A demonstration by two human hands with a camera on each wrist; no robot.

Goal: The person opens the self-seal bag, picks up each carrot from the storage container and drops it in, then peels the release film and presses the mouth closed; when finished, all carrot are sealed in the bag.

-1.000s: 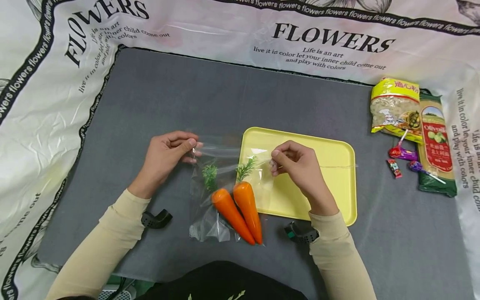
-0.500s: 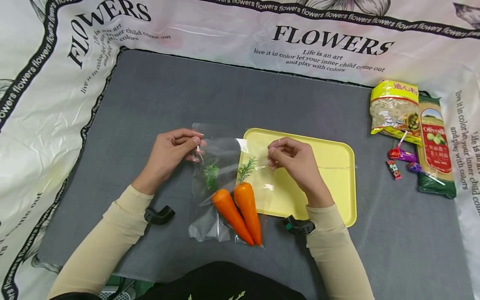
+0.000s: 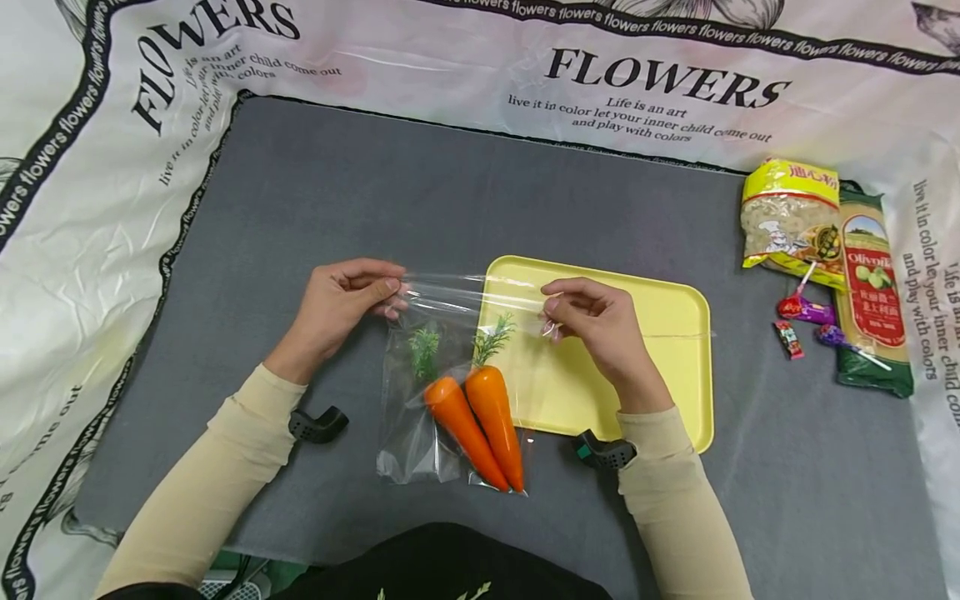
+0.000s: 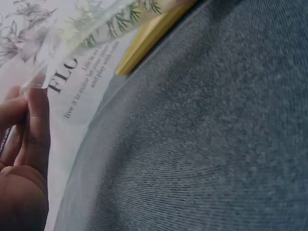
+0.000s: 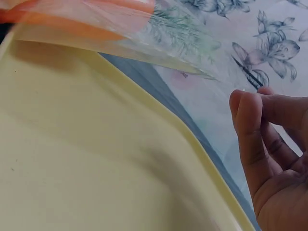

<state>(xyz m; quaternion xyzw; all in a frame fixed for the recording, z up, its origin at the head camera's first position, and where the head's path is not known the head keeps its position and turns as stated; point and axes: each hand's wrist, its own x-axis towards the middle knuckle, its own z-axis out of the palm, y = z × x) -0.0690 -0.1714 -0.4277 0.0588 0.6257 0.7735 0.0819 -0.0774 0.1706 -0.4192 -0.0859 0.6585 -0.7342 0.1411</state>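
Note:
A clear plastic bag (image 3: pixel 420 433) is stretched between both hands, with two orange carrots (image 3: pixel 491 417) with green tops inside it. My left hand (image 3: pixel 341 308) pinches the bag's upper left corner between thumb and fingers. At the upper right corner, my right hand (image 3: pixel 600 325) pinches the film over the yellow tray. The right wrist view shows thumb and forefinger meeting at the bag's edge, with a carrot (image 5: pixel 110 19) behind the film. In the left wrist view, the left fingers (image 4: pixel 38 115) hold the bag's corner, and green leaves (image 4: pixel 120 21) show through the plastic.
A yellow tray (image 3: pixel 637 392) lies under the bag's right part on the grey table mat (image 3: pixel 420 192). At the right stand a yellow bag of pasta (image 3: pixel 791 217) and a green pasta packet (image 3: pixel 873 283). A lollipop (image 3: pixel 790 304) and small wrapped candies (image 3: pixel 789 339) lie beside them.
The bag's top edge, raised and flared half a second ago, now lies folded down in a flat band between the hands. The right hand has shifted slightly right. The carrots have barely moved.

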